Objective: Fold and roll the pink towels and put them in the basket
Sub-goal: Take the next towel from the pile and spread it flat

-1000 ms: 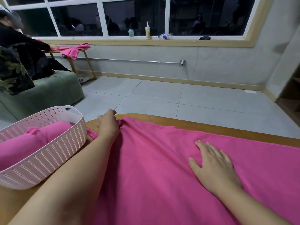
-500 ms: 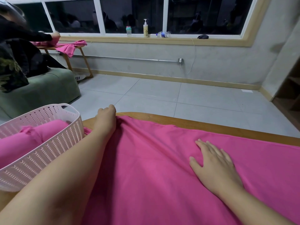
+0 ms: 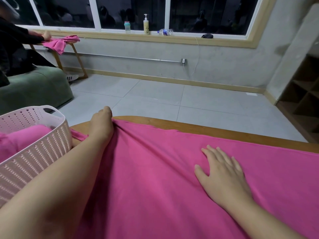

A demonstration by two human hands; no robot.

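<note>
Towel (image 3: 155, 178), bright pink, lies spread over the wooden surface (image 3: 198, 129), w/ the left hand (image 3: 101, 125) bunching its far corner in curled fingers near the surface's edge. Right hand (image 3: 222, 171) rests flat on the cloth, fingers straight & slightly spread. At left, just beside the left forearm, a pale perforated basket (image 3: 34, 157) holds a rolled pink towel (image 3: 22, 140); in the bkgd, another person sits on a green sofa (image 3: 34, 88).

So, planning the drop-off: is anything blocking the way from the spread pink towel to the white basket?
Nothing stands between them, but a rolled pink towel already fills part of the white perforated plastic basket, left of the spread pink towel.
</note>
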